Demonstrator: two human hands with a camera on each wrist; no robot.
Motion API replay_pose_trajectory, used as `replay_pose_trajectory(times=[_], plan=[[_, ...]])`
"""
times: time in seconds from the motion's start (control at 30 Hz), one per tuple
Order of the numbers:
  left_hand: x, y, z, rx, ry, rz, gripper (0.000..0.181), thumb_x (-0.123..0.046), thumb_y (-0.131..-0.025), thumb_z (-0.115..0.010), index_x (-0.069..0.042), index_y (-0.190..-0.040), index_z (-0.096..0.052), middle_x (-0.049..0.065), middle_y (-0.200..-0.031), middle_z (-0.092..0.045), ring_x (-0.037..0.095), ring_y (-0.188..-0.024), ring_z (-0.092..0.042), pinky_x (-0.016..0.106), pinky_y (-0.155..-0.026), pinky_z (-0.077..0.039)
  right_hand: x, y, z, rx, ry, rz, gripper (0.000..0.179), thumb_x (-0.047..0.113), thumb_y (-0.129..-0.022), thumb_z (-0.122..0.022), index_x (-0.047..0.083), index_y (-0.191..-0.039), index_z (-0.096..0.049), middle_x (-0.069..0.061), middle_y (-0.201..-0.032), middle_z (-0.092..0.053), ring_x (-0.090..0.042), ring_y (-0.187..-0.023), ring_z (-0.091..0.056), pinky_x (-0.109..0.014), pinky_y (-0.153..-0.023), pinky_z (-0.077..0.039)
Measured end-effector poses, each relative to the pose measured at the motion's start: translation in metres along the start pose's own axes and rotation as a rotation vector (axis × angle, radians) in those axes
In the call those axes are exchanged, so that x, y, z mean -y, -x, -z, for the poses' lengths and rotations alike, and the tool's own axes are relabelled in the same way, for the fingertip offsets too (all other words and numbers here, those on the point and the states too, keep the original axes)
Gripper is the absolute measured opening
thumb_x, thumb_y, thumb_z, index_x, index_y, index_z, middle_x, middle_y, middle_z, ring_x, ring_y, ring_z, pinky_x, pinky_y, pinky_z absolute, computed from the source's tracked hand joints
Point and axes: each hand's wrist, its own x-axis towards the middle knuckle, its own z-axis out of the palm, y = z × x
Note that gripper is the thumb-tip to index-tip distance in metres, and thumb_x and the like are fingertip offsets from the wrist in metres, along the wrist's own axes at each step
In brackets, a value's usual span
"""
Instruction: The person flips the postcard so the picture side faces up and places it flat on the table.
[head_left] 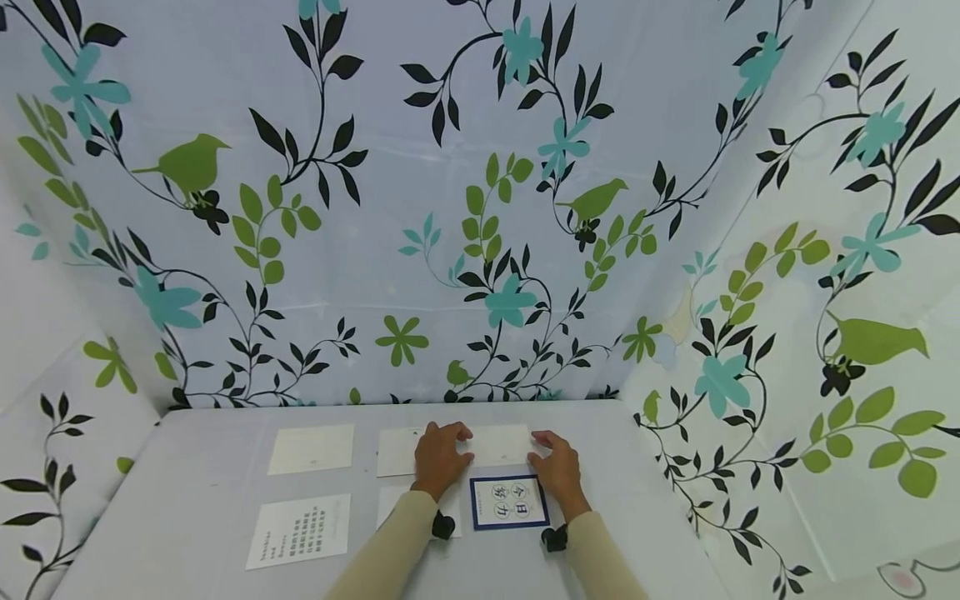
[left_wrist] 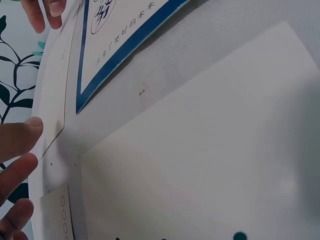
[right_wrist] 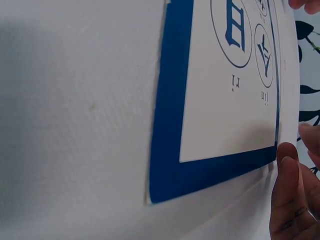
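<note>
A blank white card (head_left: 501, 445) lies flat on the table between my two hands. My left hand (head_left: 441, 457) is at its left edge, fingers spread and bent, with the thumb tip (left_wrist: 35, 125) over the card's end in the left wrist view. At the opposite edge is my right hand (head_left: 557, 471), thumb and fingers loosely bent near the card's corners. Just in front lies a blue-bordered card (head_left: 510, 502) with circled characters, and the right fingers (right_wrist: 286, 190) appear beside its corner. Another white card (head_left: 396, 457) is partly covered by my left hand.
Below the left forearm, a larger blank card (left_wrist: 190, 140) is partly hidden in the head view. At the left lie a cream card (head_left: 311, 450) and a card with printed text (head_left: 298, 532). Patterned cloth (head_left: 375, 208) hangs behind the white table (head_left: 195, 475).
</note>
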Motion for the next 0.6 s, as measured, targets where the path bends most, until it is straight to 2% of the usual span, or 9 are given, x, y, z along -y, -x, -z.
replay_pose_trajectory(times=[0.37,0.6], plan=[[0.0012,-0.0014,-0.0082,0.049,-0.015,0.029,0.032,-0.015,-0.077,-0.094,-0.019,-0.106,-0.08,0.0,-0.103,-0.079,0.019,-0.091,-0.054,0.041,-0.085,-0.048,0.001,0.0002,-0.0047,-0.007,0.045,0.021,0.037,0.009,-0.089,-0.083,0.017,-0.125,-0.076,-0.012,-0.135,-0.074,-0.039,-0.136,-0.062,-0.061,-0.114,-0.046],[0.0025,0.0005,-0.0082,0.033,0.0,0.013,0.03,-0.012,-0.077,-0.094,-0.017,-0.102,-0.08,0.001,-0.102,-0.08,0.021,-0.091,-0.054,0.042,-0.084,-0.049,0.0007,-0.0021,-0.0052,0.005,0.027,-0.004,0.03,0.012,-0.09,-0.082,0.019,-0.119,-0.078,-0.007,-0.125,-0.078,-0.026,-0.106,-0.072,-0.05,-0.098,-0.056]])
